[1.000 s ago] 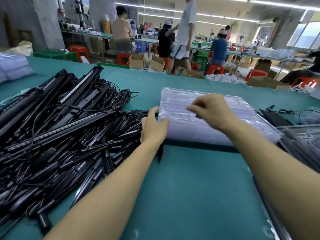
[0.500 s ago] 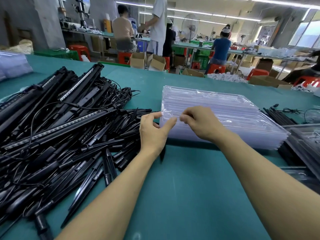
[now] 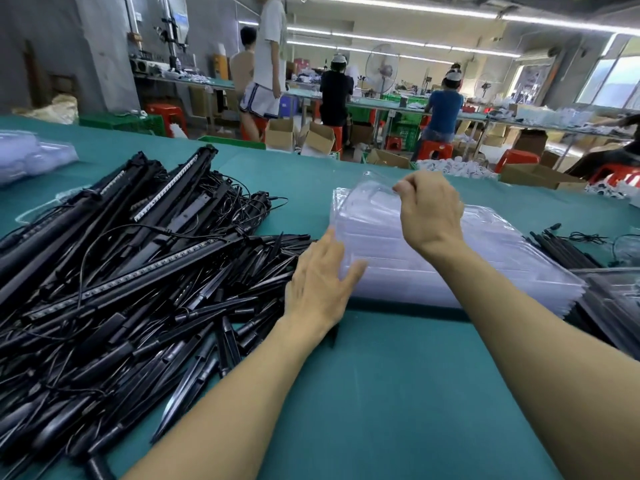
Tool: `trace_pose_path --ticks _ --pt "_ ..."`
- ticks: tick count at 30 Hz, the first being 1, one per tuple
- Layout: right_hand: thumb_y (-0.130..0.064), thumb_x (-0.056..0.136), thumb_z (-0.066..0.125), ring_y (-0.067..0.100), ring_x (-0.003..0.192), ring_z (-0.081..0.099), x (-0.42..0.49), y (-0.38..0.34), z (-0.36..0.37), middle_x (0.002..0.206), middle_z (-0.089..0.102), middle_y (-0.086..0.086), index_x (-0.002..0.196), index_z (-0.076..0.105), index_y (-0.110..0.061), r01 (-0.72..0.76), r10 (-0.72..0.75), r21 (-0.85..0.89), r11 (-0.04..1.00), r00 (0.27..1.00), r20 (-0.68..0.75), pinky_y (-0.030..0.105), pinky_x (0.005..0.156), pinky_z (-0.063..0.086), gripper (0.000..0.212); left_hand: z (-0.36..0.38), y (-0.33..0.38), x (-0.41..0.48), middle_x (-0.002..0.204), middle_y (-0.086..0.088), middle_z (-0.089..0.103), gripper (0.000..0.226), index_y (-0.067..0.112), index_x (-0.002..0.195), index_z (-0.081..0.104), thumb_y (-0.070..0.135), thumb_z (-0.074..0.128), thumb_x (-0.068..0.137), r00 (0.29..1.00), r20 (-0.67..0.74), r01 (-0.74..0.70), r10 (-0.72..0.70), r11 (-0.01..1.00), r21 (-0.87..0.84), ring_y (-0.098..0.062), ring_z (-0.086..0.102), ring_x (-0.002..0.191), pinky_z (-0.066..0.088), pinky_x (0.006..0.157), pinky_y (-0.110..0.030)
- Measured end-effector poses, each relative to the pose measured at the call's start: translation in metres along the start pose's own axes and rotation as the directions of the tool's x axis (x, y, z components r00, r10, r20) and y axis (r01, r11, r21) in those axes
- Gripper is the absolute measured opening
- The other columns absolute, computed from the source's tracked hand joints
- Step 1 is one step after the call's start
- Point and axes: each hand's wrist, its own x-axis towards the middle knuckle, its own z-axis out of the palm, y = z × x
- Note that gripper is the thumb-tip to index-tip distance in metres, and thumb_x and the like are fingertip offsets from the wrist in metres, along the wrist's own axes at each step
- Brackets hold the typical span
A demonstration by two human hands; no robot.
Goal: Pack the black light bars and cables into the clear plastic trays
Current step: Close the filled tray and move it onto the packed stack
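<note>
1. The teal cloth-covered surface (image 3: 398, 393) carries everything. The bare patch nearest the person looks like the natural spot to set down a freed tray for filling.
2. The tangled heap of black light bars and thin black cables (image 3: 131, 271) lies on the left half, just beside the trays. None of it is packed here yet.
3. The stack of clear moulded plastic trays (image 3: 450, 271) sits right of the heap, nested tightly.
4. The top tray (image 3: 367, 199) has its left end raised and bowed upward, while the rest lies on the stack.
5. The right hand (image 3: 429, 213) is grasping that raised edge, pinched between thumb and curled fingers. Peeling slowly from this 1 corner should let air in, so only 1 tray comes away.
6. The left hand (image 3: 318, 282) is released, grasping nothing, with straight fingers laid against the stack's near-left corner. Firm downward pressure there should hold the lower trays down and stop the stack sliding into the heap.
</note>
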Motion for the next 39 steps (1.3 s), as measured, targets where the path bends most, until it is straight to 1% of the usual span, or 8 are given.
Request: trace_pose_path --ticks 8,13,17,21,25,30,36,39 --pt "-0.023 0.1 0.039 0.022 0.094 0.043 0.024 -0.007 -0.004 0.107 0.058 0.005 0.086 0.056 -0.019 -0.141 0.141 0.035 0.989 0.99 -0.008 0.039 0.082 0.026 0.021 -0.015 -0.006 0.006 0.122 0.007 0.045 0.048 0.025 0.113 0.043 0.069 0.038 0.092 0.971 0.15 -0.231 0.187 0.893 0.386 -0.026 0.053 0.101 0.036 0.061 -0.034" --pt "-0.023 0.099 0.039 0.02 0.096 0.043 0.031 -0.006 -0.007 0.107 0.059 0.003 0.087 0.06 -0.018 -0.162 0.162 0.029 0.986 0.986 -0.024 0.038 0.08 0.024 0.024 -0.017 -0.006 0.009 0.115 0.005 0.049 0.051 0.024 0.112 0.045 0.07 0.036 0.092 0.961 0.143 -0.274 0.235 0.858 0.435 -0.025 0.058 0.095 0.032 0.057 -0.034" --pt "-0.02 0.098 0.039 0.022 0.092 0.044 0.025 -0.004 -0.008 0.091 0.054 0.0 0.072 0.05 -0.023 -0.088 0.09 0.024 0.996 0.994 -0.069 0.037 0.075 0.021 0.028 -0.021 -0.004 0.003 0.098 -0.005 0.053 0.058 0.014 0.098 0.052 0.069 0.04 0.089 0.926 0.119 -0.378 0.359 0.883 0.278 -0.028 0.05 0.085 0.04 0.067 -0.039" --pt "-0.017 0.098 0.043 0.019 0.087 0.042 -0.001 0.001 -0.006 0.085 0.05 -0.001 0.072 0.046 -0.024 0.055 -0.05 0.039 0.998 0.993 -0.106 0.037 0.071 0.018 0.028 -0.024 0.008 0.015 0.097 -0.001 0.054 0.023 0.019 0.093 0.045 0.04 0.055 0.092 1.0 0.021 -0.008 0.012 0.979 -0.205 -0.022 0.049 0.085 0.041 0.078 -0.038" --pt "-0.017 0.1 0.044 0.021 0.09 0.045 -0.013 0.008 -0.005 0.092 0.056 0.005 0.082 0.054 -0.016 0.122 -0.121 0.002 0.993 0.988 -0.097 0.037 0.072 0.019 0.02 -0.029 0.009 0.052 0.112 -0.003 0.056 0.033 0.016 0.113 0.049 0.017 0.067 0.086 0.885 0.246 0.46 -0.396 0.827 -0.323 -0.021 0.052 0.102 0.038 0.082 -0.027" --pt "-0.018 0.099 0.04 0.023 0.086 0.046 -0.015 -0.001 -0.012 0.088 0.053 0.005 0.079 0.048 -0.018 0.104 -0.104 -0.014 0.995 0.992 -0.076 0.038 0.071 0.021 0.022 -0.013 0.017 0.083 0.122 -0.024 0.059 0.027 -0.004 0.113 0.061 0.009 0.052 0.091 0.845 0.218 0.529 -0.488 0.821 -0.214 -0.039 0.057 0.111 0.049 0.088 -0.04" --pt "-0.055 0.096 0.034 0.028 0.085 0.056 -0.032 -0.01 -0.009 0.093 0.061 0.0 0.103 0.054 -0.026 0.368 -0.315 -0.287 0.885 0.924 0.216 0.039 0.069 0.036 0.036 0.007 0.011 0.08 0.12 -0.01 0.061 0.016 0.017 0.108 0.061 0.018 0.052 0.094 0.855 0.055 0.516 -0.516 0.835 -0.191 -0.031 0.055 0.107 0.041 0.082 -0.033" --pt "-0.046 0.098 0.044 0.029 0.095 0.06 -0.035 -0.026 0.006 0.105 0.062 0.0 0.116 0.059 -0.034 0.448 -0.353 -0.266 0.853 0.872 0.339 0.034 0.063 0.036 0.026 0.011 0.006 0.075 0.097 -0.007 0.063 0.013 0.013 0.089 0.06 0.012 0.048 0.09 0.879 0.038 0.467 -0.476 0.842 -0.27 -0.031 0.053 0.094 0.042 0.069 -0.032"
